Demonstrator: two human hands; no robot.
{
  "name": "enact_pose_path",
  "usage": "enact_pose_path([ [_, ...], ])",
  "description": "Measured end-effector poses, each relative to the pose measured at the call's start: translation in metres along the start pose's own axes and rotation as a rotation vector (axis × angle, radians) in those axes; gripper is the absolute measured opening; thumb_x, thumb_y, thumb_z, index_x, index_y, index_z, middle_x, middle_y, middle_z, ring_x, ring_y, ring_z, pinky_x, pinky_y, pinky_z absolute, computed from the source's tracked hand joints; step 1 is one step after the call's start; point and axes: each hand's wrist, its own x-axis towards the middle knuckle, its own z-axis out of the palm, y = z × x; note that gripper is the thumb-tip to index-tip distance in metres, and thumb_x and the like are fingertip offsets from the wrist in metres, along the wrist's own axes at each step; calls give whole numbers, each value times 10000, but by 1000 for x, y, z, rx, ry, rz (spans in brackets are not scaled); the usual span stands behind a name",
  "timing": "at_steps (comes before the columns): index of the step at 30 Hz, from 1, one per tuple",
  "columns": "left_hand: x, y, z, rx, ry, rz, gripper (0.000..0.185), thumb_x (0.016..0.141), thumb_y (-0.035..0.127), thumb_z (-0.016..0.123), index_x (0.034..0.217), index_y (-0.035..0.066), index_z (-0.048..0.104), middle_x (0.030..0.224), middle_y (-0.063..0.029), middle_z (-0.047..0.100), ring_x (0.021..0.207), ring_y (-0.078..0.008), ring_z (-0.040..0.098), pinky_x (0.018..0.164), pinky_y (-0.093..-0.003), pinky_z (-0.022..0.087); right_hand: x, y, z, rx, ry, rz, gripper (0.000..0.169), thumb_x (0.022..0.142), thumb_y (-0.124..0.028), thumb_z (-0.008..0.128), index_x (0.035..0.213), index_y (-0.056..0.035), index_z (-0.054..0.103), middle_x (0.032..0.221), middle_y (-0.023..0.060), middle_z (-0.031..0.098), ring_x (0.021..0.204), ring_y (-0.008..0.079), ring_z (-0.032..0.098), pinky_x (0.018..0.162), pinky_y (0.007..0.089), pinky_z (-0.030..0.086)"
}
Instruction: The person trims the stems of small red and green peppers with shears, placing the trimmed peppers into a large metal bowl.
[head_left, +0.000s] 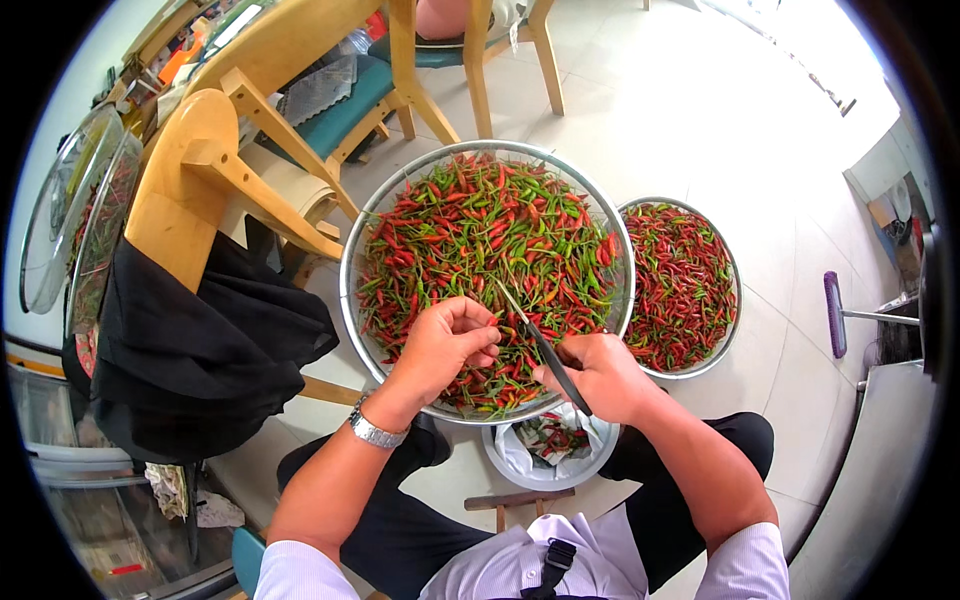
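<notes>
A wide round mesh sieve with a metal rim (352, 315) is heaped with red and green chili peppers (480, 225), many with long green stems. Over its near half, my left hand (454, 341) pinches a small chili pepper (493, 321), mostly hidden by the fingers. My right hand (604, 371) grips a pair of scissors (551, 360) by dark handles. Their narrow blades point away from me and to the left, above the peppers. Under the sieve's near edge, a light basin (517, 480) lined with a white bag holds cut bits and some peppers.
A smaller round sieve (739, 300) of mostly red chilies stands at right behind the large one. Wooden chairs (161, 180) crowd the left, one draped with black cloth (217, 360). A purple-edged mop (835, 315) lies on the tiled floor (757, 247) at right.
</notes>
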Motion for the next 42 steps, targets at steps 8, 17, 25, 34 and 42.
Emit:
enact_pose_path([
  [8,20,-8,23,61,41,-117,132,989,24,657,1112,73,653,900,-12,598,793,-110,653,731,-298,619,-9,17,-28,-12,136,19,664,951,-613,784,995,41,679,768,141,653,717,242,628,702,412,514],
  [17,56,-42,54,1416,-42,672,125,895,15,669,967,79,748,953,-142,628,958,-361,664,815,-503,561,-23,24,-39,7,140,-7,670,951,-631,784,976,32,685,747,126,636,709,236,619,690,423,507],
  [25,52,-33,36,1422,11,550,82,969,91,691,1033,48,718,1006,-160,653,1015,-370,672,858,-488,566,-36,41,-49,40,147,19,682,951,-651,774,974,29,712,767,131,660,739,248,640,718,423,518],
  [34,36,-14,7,488,85,140,142,1108,171,666,1092,32,686,895,61,561,809,-46,473,712,-254,406,-20,48,-15,151,-128,117,724,982,-702,717,1004,21,729,834,92,683,793,204,652,747,373,525],
  [42,20,-17,11,352,-15,115,85,1117,160,661,1107,77,669,841,108,512,673,-4,393,572,-227,311,-1,31,4,308,-230,150,480,1013,-490,799,969,-17,729,753,14,653,686,109,643,639,278,516],
])
